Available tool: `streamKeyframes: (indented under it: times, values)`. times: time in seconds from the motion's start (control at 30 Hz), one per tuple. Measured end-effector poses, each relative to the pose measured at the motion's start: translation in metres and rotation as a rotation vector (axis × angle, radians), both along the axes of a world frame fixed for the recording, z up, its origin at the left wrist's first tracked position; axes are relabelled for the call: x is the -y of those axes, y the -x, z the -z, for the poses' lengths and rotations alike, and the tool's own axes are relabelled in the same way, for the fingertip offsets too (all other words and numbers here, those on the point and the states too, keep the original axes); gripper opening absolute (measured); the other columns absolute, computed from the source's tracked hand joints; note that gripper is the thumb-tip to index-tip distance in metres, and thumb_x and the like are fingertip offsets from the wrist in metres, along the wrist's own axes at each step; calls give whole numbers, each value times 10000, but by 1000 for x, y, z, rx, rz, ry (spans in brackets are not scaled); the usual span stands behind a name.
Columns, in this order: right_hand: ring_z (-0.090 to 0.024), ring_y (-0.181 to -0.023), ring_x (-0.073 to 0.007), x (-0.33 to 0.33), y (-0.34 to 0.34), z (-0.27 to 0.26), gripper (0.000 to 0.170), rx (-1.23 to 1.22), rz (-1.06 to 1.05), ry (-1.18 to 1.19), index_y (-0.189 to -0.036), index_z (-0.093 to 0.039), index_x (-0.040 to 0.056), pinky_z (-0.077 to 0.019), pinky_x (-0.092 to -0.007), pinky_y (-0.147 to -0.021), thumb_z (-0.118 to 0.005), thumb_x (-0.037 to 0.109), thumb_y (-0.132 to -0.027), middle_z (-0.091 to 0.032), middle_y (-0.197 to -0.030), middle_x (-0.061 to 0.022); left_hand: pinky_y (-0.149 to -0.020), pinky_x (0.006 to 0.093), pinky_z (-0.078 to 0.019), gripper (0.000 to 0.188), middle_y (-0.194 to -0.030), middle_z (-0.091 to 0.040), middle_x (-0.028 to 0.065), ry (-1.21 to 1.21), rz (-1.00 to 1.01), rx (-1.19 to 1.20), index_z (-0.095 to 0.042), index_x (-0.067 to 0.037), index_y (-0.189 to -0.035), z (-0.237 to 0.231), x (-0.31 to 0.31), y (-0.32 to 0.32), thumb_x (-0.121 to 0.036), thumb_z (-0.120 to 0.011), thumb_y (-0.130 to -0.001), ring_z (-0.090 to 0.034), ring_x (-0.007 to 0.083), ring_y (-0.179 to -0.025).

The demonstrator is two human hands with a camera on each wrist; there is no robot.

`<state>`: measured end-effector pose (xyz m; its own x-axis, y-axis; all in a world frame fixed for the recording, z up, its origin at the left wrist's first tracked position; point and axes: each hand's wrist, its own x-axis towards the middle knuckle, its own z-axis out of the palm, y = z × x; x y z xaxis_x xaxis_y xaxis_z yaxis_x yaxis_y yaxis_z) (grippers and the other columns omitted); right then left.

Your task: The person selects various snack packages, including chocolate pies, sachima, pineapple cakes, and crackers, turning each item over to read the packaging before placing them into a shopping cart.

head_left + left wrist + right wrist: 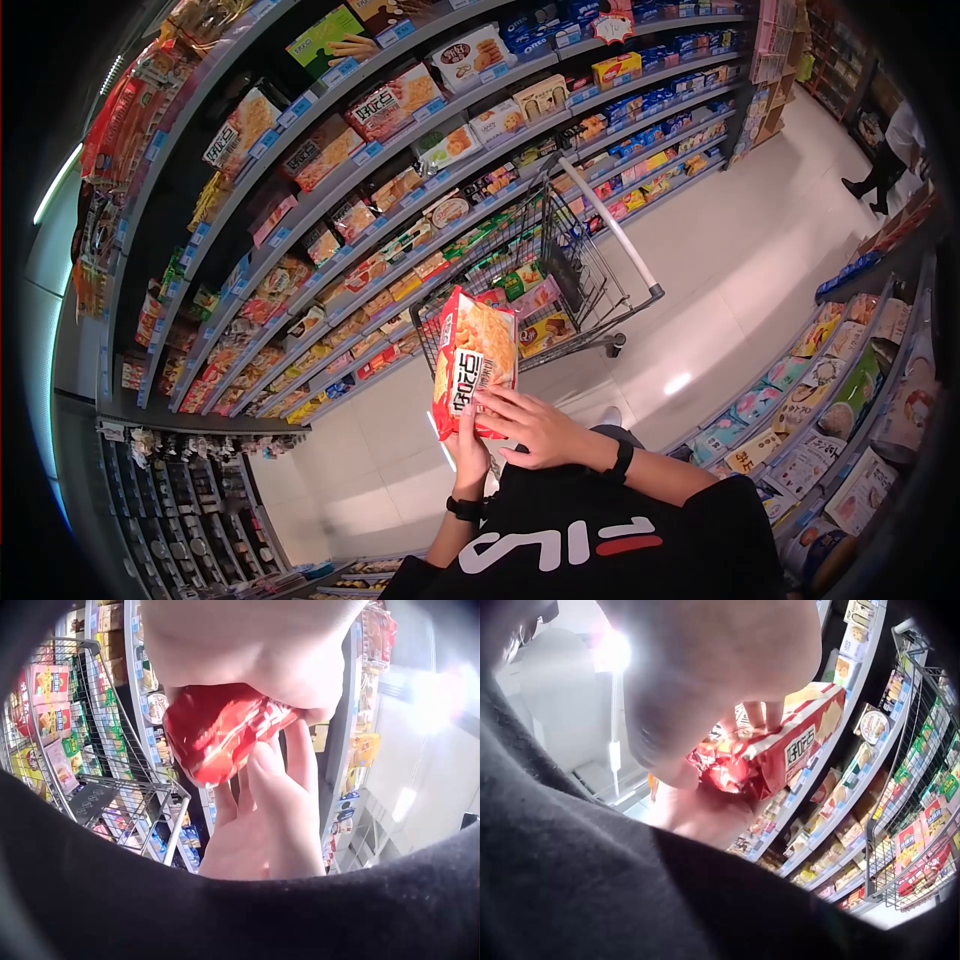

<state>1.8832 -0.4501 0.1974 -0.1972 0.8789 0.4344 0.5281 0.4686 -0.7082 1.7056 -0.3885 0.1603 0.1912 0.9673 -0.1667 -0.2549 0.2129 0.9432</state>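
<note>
A red packet of biscuits [488, 345], with large black lettering and biscuits pictured on its front, is held up before my body. My left hand [472, 452] grips its lower end from below. Across the lower front lie the fingers of my right hand [545, 428]. In the left wrist view, the right thumb [266, 769] presses the packet's crinkled red end. Seen from the right wrist, right fingertips [757, 716] rest on the face above the red side panel [799, 750]. The packet's back is hidden.
Just beyond the packet stands a wire shopping cart [610, 225] with several packets inside, among them a yellow one [548, 332]. Long shelves of biscuits [400, 105] curve along the left; more shelving [800, 400] is at right. A person [895, 150] is at the far right.
</note>
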Motion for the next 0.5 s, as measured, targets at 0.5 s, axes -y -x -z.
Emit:
streamKeyframes:
  times: [0.5]
  values:
    - [-611,-1196,-147,-94,-11,36,632,-912,400,547,-1438,-472,5,-496,-326,-1037,-790,144,-911,-626,-1350,-103,-1006,415,-549,512,-1274,-662,141,251,217,147,-509,-5,-1368,77,-128,102,-357,-527,-998,-674,260,-1138]
